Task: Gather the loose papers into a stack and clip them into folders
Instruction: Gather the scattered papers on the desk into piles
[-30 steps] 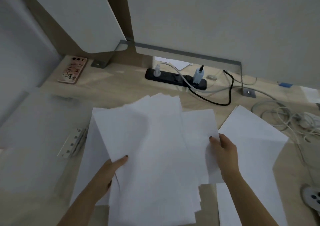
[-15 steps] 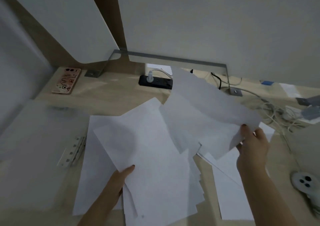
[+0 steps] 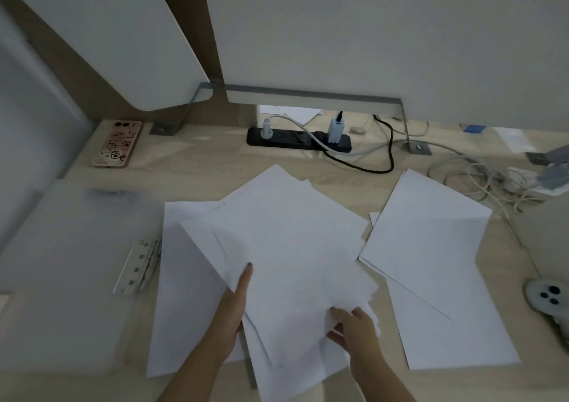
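Both hands [image 3: 229, 318] [image 3: 354, 329] gripping fanned papers [image 3: 295, 247]

no readable text anywhere: papers [image 3: 295, 247] blank, phone case [image 3: 118, 143] left of them has only cartoon drawings, no lettering.

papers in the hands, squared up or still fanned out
Fanned out: the papers splay at different angles, corners sticking past each other, between left hand and right hand.
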A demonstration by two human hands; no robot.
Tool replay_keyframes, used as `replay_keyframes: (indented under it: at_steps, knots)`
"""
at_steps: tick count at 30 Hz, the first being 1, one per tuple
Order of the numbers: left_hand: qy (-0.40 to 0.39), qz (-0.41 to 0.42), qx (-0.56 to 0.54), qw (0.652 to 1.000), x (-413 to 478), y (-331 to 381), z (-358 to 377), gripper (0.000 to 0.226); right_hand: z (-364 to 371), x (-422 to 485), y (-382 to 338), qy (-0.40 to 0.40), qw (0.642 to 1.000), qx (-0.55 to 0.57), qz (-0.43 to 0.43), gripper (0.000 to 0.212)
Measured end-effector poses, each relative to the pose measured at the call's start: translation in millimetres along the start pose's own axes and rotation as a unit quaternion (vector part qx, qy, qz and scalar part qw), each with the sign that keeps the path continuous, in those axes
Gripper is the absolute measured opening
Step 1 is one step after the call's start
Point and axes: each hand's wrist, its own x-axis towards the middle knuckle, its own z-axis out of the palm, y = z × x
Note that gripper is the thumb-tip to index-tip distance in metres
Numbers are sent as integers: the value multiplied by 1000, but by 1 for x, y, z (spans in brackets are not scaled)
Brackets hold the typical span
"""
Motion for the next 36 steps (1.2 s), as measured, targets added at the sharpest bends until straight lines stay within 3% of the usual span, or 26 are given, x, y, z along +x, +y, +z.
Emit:
replay_keyframes:
  at_steps: [3,7,9,13,15,20,22,25,27,30,32,36]
  knots:
    - [10,56,31,998,-4,-1,-1,51,-1,-6,0,-98,993,-61,37,9]
    - [32,125,42,991,-13,11,2,41,-19,7,-19,10,996,-65,-69,47]
    - [25,165,51,985,-23,20,-5,40,-28,11,-36,17,989,-95,-111,62]
    - [-47,191,75,978,-42,42,-26,30,-31,17,-73,-93,972,-140,-164,91]
    - [-80,214,90,969,-51,55,-35,36,-30,18,-90,-167,964,-129,-160,111]
    - [-99,288,84,949,-64,89,-45,33,-23,4,-127,-294,919,-145,-217,85]
    - [-101,315,82,940,-64,99,-47,42,-21,-4,-139,-303,913,-126,-241,82]
    - [-96,328,66,937,-63,112,-43,14,-19,-17,-153,-323,903,-92,-269,66]
    - [-105,336,81,933,-62,117,-37,27,-17,-26,-161,-319,896,-79,-299,61]
    - [-120,332,139,925,-61,126,-30,24,-15,-38,-171,-298,891,-56,-337,55]
    - [-131,332,152,922,-59,128,-27,20,-15,-42,-174,-297,886,-48,-353,62]
    - [-102,345,79,930,-56,125,-19,22,-18,-36,-167,-292,893,-56,-338,48]
